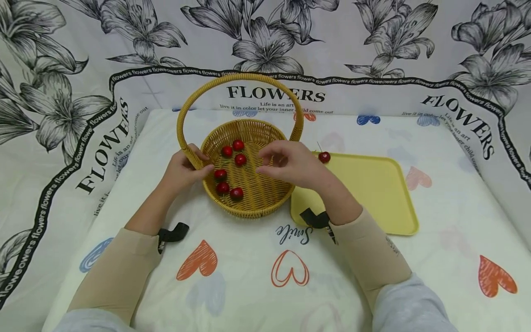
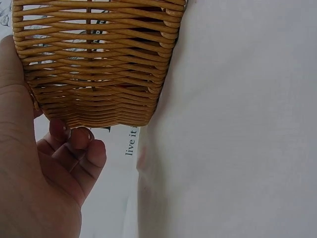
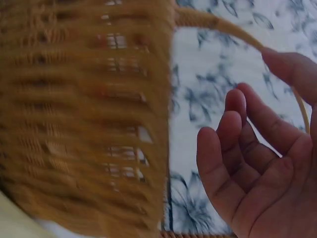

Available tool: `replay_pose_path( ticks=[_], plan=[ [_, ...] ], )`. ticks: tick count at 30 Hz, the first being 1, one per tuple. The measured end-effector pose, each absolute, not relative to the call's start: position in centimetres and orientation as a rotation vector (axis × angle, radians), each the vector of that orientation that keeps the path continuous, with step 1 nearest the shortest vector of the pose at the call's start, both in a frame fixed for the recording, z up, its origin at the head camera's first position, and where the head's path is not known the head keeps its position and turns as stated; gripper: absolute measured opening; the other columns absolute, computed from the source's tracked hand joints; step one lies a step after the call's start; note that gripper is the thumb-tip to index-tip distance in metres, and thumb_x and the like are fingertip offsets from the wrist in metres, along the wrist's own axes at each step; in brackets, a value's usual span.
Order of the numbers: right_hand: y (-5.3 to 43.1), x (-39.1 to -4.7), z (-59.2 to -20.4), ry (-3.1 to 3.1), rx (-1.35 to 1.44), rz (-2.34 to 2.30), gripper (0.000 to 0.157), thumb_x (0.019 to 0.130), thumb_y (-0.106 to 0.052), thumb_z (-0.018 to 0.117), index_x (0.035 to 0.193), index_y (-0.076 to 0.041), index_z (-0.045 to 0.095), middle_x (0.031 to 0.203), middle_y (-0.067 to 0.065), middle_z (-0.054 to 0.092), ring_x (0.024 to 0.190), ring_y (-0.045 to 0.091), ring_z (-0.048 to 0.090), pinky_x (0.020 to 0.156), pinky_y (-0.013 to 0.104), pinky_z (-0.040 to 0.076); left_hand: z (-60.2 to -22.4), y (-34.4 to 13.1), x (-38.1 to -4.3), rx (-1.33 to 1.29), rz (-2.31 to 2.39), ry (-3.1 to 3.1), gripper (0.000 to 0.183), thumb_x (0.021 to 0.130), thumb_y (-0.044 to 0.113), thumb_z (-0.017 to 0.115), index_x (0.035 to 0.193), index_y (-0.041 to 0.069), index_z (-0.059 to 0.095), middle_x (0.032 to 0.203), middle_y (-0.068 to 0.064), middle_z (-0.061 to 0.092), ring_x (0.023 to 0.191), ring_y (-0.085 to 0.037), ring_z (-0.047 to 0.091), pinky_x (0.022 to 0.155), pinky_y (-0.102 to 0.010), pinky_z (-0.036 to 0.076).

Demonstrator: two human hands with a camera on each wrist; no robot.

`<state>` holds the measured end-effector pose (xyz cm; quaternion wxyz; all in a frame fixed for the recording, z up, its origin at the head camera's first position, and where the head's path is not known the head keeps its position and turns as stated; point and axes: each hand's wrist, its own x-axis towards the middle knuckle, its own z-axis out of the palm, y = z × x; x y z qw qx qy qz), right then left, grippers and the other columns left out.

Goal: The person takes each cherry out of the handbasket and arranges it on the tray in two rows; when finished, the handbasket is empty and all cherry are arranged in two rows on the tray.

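A round wicker basket point(image 1: 249, 213) with a tall arched handle point(image 1: 240, 78) stands in the middle of the head view. Inside it, several dark red cherries point(image 1: 240, 160) lie mostly toward the left side. My left hand point(image 1: 180, 171) grips the basket's left edge at the foot of the handle, thumb over the rim. Over the right part of the basket hovers my right hand point(image 1: 292, 163), its fingers loosely curved and holding nothing. In the right wrist view, the basket's woven side point(image 3: 89, 114) is beside the relaxed fingers.
A yellow tray point(image 1: 369, 193) lies to the right, partly behind my right forearm. One cherry point(image 1: 324, 157) with a stem sits at its far edge. Under everything is a white cloth point(image 1: 232, 295) printed with hearts; floral fabric point(image 1: 265, 46) hangs behind.
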<state>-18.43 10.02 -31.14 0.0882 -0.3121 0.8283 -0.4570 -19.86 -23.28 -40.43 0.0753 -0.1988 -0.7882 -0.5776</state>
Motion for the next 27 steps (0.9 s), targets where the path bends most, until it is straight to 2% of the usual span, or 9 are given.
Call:
replay_pose_path(
  ticks=[4,10,15,19,22,27],
  plan=[
    [7.9,-18.0,-32.4,2.471,-0.976,-1.265,0.030,0.091,-0.025,0.080,0.117,-0.012,0.073,0.098,-0.001,0.067,0.091,0.017,0.059,0.079,0.030,0.053,-40.5,-23.3,-19.8,-0.575,-1.724,-2.373,0.019,0.082,-0.011,0.076,0.097,-0.008,0.064,0.094,-0.013,0.062,0.080,-0.015,0.059,0.065,-0.020,0.052],
    [5.2,-17.7,-34.5,2.466,-1.010,-1.076,0.032,0.093,-0.025,0.078,0.120,-0.009,0.073,0.100,-0.001,0.069,0.089,0.017,0.060,0.077,0.028,0.050,-39.5,-22.8,-19.2,-0.628,-1.726,-2.356,0.020,0.080,-0.014,0.074,0.096,-0.014,0.062,0.089,-0.016,0.061,0.076,-0.011,0.058,0.064,-0.019,0.051],
    [3.9,-17.7,-35.6,2.478,-1.002,-0.866,0.045,0.094,-0.026,0.078,0.133,-0.008,0.068,0.118,0.005,0.068,0.097,0.019,0.057,0.084,0.031,0.048,-37.9,-22.1,-18.3,-0.663,-1.650,-2.364,0.018,0.081,-0.015,0.073,0.094,-0.015,0.061,0.089,-0.018,0.061,0.078,-0.012,0.057,0.065,-0.018,0.050],
    [3.5,-17.6,-35.9,2.480,-0.995,-0.694,0.054,0.094,-0.030,0.076,0.144,-0.014,0.061,0.131,0.006,0.062,0.104,0.019,0.055,0.088,0.034,0.048,-37.5,-21.9,-17.9,-0.673,-1.601,-2.374,0.019,0.080,-0.016,0.073,0.093,-0.015,0.060,0.089,-0.023,0.060,0.078,-0.016,0.056,0.065,-0.017,0.049],
    [3.3,-17.6,-36.0,2.466,-1.015,-0.607,0.051,0.094,-0.028,0.077,0.142,-0.018,0.063,0.129,0.004,0.063,0.109,0.018,0.056,0.092,0.033,0.048,-37.5,-21.8,-17.8,-0.672,-1.596,-2.375,0.019,0.079,-0.017,0.073,0.093,-0.016,0.060,0.088,-0.024,0.059,0.076,-0.017,0.055,0.063,-0.017,0.049],
    [3.2,-17.7,-36.2,2.478,-1.013,-0.561,0.033,0.094,-0.023,0.077,0.127,-0.019,0.073,0.114,-0.003,0.068,0.105,0.016,0.058,0.092,0.033,0.048,-37.5,-21.7,-18.1,-0.684,-1.571,-2.367,0.019,0.078,-0.016,0.074,0.091,-0.014,0.061,0.087,-0.022,0.059,0.075,-0.013,0.053,0.061,-0.017,0.047]
  ],
)
